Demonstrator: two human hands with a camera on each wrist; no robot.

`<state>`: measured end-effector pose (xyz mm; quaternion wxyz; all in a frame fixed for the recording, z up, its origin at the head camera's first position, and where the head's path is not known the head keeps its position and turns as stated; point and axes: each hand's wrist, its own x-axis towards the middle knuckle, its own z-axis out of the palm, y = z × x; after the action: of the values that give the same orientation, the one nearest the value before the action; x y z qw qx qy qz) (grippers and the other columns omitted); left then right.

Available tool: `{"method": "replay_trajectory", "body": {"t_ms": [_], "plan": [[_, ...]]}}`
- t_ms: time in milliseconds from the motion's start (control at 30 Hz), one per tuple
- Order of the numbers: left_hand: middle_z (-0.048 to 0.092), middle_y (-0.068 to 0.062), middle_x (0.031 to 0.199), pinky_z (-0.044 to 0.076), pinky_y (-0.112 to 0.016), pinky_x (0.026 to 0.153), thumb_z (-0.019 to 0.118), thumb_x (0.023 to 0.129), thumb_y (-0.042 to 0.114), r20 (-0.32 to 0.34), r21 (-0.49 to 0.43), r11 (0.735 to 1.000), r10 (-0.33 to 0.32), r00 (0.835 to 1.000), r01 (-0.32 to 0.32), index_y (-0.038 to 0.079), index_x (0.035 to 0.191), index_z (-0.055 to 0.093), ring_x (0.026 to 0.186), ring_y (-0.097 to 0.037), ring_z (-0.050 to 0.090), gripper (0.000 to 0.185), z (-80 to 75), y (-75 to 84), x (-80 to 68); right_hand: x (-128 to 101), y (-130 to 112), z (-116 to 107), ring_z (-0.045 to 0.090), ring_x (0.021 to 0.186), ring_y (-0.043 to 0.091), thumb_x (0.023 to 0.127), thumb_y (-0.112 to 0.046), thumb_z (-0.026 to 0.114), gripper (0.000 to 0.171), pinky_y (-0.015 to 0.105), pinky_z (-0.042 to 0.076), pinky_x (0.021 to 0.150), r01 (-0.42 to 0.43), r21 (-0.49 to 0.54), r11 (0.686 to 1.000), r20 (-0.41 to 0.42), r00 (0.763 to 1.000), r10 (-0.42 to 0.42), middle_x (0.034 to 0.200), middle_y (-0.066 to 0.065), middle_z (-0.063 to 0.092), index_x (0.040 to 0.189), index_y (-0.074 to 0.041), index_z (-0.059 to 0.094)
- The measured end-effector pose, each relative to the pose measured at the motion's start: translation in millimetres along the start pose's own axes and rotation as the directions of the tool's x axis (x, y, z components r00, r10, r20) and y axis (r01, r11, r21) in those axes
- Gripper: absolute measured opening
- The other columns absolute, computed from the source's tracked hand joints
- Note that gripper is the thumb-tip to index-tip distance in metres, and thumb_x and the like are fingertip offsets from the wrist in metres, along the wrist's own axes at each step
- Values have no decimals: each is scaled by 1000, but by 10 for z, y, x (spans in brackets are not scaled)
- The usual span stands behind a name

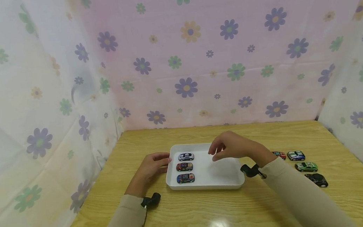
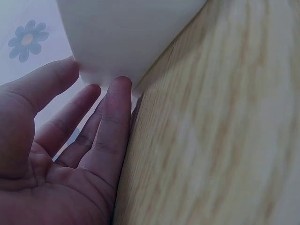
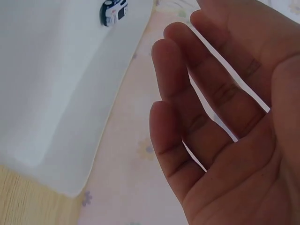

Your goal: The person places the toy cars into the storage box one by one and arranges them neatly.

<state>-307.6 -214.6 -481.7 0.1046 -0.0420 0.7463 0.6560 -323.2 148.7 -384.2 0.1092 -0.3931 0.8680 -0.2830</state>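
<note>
Left hand (image 1: 150, 168) against white tray (image 1: 205, 185); right hand (image 1: 231, 147) above it

My left hand (image 2: 61, 159) lies on the wooden table (image 2: 215, 140), fingertips (image 2: 119, 86) touching the white tray's (image 2: 126, 33) corner.

No readable text, labels or numbers; toy car (image 1: 185, 178) markings too small.
</note>
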Motion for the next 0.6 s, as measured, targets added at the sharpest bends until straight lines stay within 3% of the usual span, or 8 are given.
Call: {"method": "replay_trajectory", "body": {"t_ms": [433, 600], "plan": [[68, -14, 133, 63, -40, 90, 80, 92, 20, 12, 0, 1000, 1, 1000, -1, 6, 131, 70, 111, -25, 71, 43, -3, -19, 12, -512, 254, -131, 69, 91, 3, 94, -39, 77, 15, 32, 58, 85, -50, -19, 999, -141, 989, 47, 104, -16, 74, 108, -34, 77], [68, -13, 133, 62, -40, 91, 80, 92, 20, 14, 4, 1000, 2, 1000, -2, 7, 131, 70, 111, -25, 71, 42, -10, -21, 13, -720, 308, -192, 68, 91, 5, 94, -38, 77, 16, 30, 59, 81, -79, -32, 996, -215, 974, 71, 106, -11, 75, 109, -33, 78]]}}
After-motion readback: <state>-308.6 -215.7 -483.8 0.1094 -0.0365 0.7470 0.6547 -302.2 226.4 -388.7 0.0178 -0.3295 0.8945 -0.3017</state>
